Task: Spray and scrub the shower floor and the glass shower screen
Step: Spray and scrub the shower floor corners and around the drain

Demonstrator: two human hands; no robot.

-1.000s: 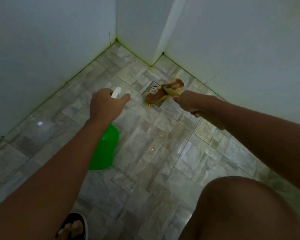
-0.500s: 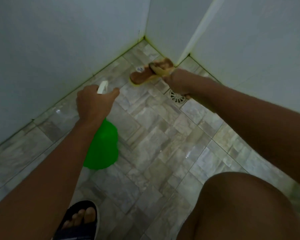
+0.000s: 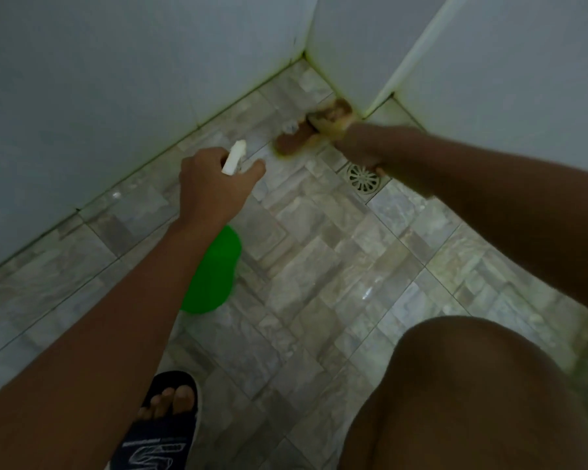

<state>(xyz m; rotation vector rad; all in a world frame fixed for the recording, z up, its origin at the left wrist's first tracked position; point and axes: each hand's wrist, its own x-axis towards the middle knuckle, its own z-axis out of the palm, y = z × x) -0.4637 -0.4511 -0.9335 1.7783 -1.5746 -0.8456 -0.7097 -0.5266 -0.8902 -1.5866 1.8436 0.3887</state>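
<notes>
Since the frame half a second back, the scrub brush (image 3: pixel 306 132) has gone from open floor near the drain into the wall corner at 12 o'clock, and the left hand with the spray bottle sits closer to it. Right hand (image 3: pixel 365 144) is curled round the brush's yellow handle, fingers wrapped under it; the brush head is blurred, its brown back up, bristles down on the shower floor (image 3: pixel 319 266) right at the foot of the white wall (image 3: pixel 116 96). Left hand (image 3: pixel 214 188) grips the neck of the green spray bottle (image 3: pixel 213 273), forefinger stretched forward beside the white nozzle, which points toward 12 o'clock at the brush; whether the finger presses the trigger cannot be told. Bottle body hangs below the wrist, toward 6 o'clock of the hand, above the floor. Round metal drain (image 3: pixel 364 178) lies just at 5 o'clock of the brush, partly covered by the right wrist. Floor tiles are grey stone-pattern with a wet sheen; grout along the wall base shows a greenish-yellow tint. A white vertical strip (image 3: pixel 418 45) runs up from the corner at 1 o'clock; it is unclear whether it belongs to the screen. At 6 o'clock a foot in a dark slide sandal (image 3: pixel 163 432) stands flat; a bare knee (image 3: pixel 472 385) fills 5 o'clock
</notes>
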